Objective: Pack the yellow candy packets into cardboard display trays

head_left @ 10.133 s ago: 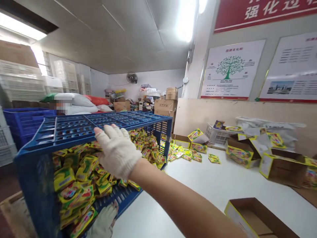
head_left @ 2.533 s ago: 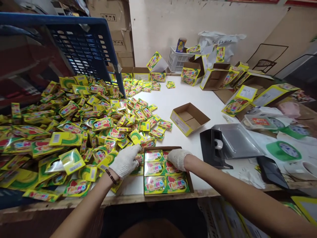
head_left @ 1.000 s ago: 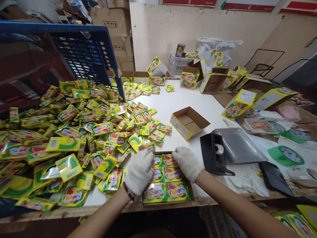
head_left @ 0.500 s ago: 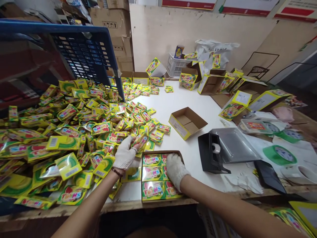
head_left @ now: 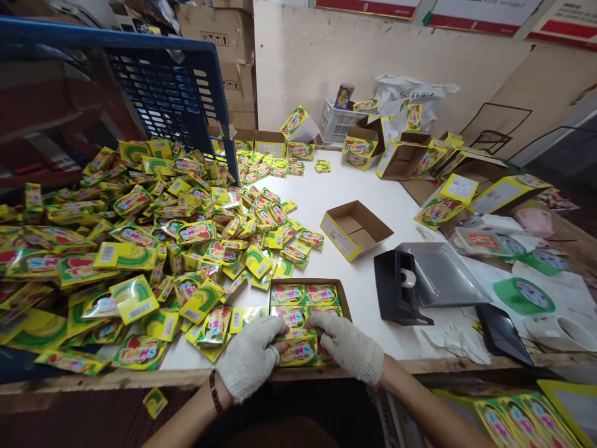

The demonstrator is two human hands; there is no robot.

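Note:
Both my hands wear white knit gloves and meet over the near end of a brown cardboard box (head_left: pixel 346 298) filled with yellow-green candy packets. My left hand (head_left: pixel 249 358) and my right hand (head_left: pixel 347 347) pinch one yellow candy packet (head_left: pixel 297 350) between them, just above the box's front row. Two rows of packets lie flat further back in the box. A big pile of loose packets (head_left: pixel 140 230) spreads over the table's left half, close to my left hand.
A tilted blue plastic crate (head_left: pixel 158 87) stands behind the pile. An empty open carton (head_left: pixel 355 227) sits mid-table. A black tape dispenser (head_left: pixel 396 292), grey tray (head_left: pixel 443 274) and green tape rolls (head_left: pixel 525 295) lie right. More cartons crowd the far edge. One packet (head_left: pixel 155 402) lies below the table edge.
My left hand left the pile with a packet and came back to the box's near end. My right hand slid toward me, and both now hold that packet.

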